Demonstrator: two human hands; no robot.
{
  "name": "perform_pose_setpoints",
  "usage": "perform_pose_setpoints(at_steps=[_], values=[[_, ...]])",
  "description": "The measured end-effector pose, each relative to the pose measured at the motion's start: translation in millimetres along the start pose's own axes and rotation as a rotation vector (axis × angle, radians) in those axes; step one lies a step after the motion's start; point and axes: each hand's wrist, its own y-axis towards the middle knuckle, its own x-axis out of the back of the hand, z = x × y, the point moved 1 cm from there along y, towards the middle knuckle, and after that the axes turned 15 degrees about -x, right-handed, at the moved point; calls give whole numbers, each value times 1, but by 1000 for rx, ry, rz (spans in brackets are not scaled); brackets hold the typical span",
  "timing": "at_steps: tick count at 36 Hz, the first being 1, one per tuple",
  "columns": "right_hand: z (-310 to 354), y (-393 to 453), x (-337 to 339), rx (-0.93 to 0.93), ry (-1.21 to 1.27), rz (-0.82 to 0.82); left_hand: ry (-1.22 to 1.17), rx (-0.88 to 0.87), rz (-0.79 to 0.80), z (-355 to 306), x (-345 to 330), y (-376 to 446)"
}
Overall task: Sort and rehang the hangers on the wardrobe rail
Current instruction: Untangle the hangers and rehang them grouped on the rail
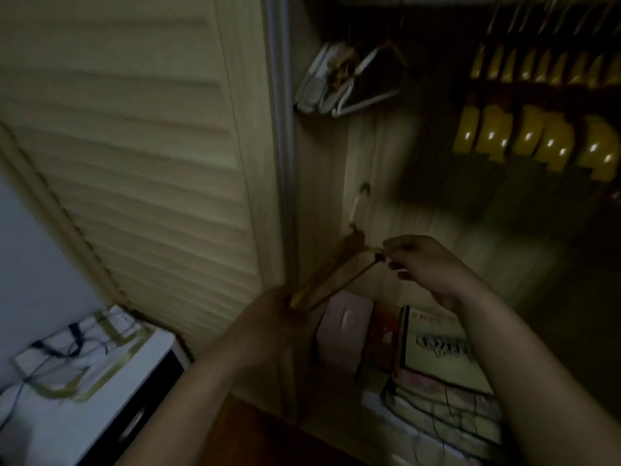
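Yellow hanger (331, 279) held low before the open wardrobe: the left hand (268, 317) grips its lower end, the right hand (426, 264) pinches its upper tip. Above right, 2 tiers of yellow hangers (537, 136) already hang in order; white hangers (336, 85) cluster at upper left. The rail itself is out of view. Sorting appears partly done, with this hanger left to rehang.

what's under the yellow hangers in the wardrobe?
Below the yellow hangers it is mostly dark shadow. Lower down, a printed box shows on the wardrobe floor. The rest is too dark to tell.
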Motion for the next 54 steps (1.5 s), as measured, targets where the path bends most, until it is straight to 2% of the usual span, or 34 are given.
perform_pose_setpoints(at_steps=[4, 8, 13, 22, 29, 39, 46, 49, 52, 54], values=[[60, -37, 43, 293, -41, -104, -79, -24, 10, -48, 13, 34], [107, -64, 94, 447, -20, -275, -130, -69, -61, -90, 27, 73], [139, -83, 136, 454, -74, -442, -102, -167, -126, -136, 24, 143], [131, -96, 166, 339, -138, -438, -60, -406, -193, -199, 3, 200], [130, -97, 175, 290, -163, -407, -89, -415, -165, -238, -13, 234], [136, -78, 169, 275, -206, -406, 105, -323, -104, -239, -34, 264], [141, -69, 159, 312, -237, -430, 237, -487, -15, -227, -33, 255], [137, -67, 161, 337, -223, -417, 351, -567, -167, -209, -15, 252], [132, -63, 162, 336, -226, -411, 686, -682, -554, -193, 21, 247], [131, -60, 161, 320, -228, -403, 798, -651, -687, -191, 45, 250]])
